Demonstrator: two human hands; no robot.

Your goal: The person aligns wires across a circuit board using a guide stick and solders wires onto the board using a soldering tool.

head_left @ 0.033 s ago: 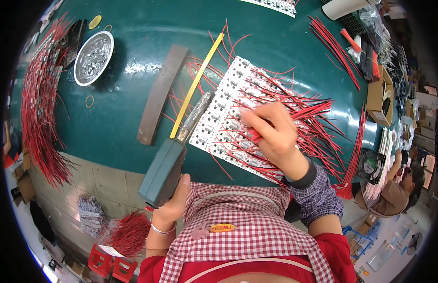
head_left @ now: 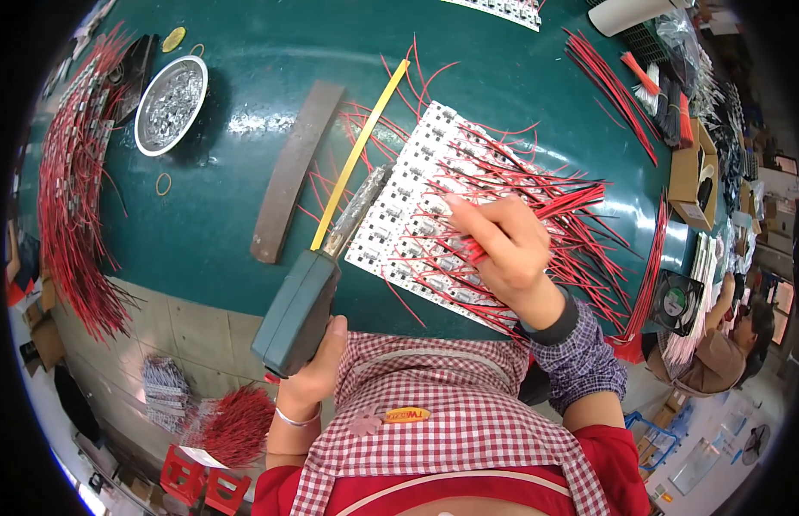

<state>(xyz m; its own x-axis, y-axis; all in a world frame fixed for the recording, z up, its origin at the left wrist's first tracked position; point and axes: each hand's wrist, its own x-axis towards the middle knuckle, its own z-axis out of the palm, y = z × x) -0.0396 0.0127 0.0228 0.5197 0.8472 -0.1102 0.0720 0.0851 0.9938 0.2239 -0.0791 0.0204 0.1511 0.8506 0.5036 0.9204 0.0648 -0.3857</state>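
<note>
My left hand (head_left: 324, 365) is closed around a dark green, boxy tool (head_left: 296, 314). A long yellow strip (head_left: 362, 150) reaches away from the tool's far end. Beside the strip lies a rough silvery bar (head_left: 358, 211), along the left edge of a white circuit board panel (head_left: 399, 202). Many red and black wires (head_left: 580, 245) fan out rightward from the panel. Over its middle, my right hand (head_left: 511, 245) is closed, with thumb and forefinger together. A bundle of red and black wires passes through its grip; its fingertips' exact contact is hard to see.
Left of the tool lies a flat brown bar (head_left: 296, 172). Farther left are a white bowl (head_left: 172, 107) of silvery scraps and a heap of wired pieces (head_left: 77, 189). Loose wires (head_left: 610, 95), a cardboard box (head_left: 696, 176) and a black fan (head_left: 677, 301) line the right side.
My right hand has shifted slightly to the right and toward me over the panel, its wires still in its grip. My left hand and the green tool stay nearly still.
</note>
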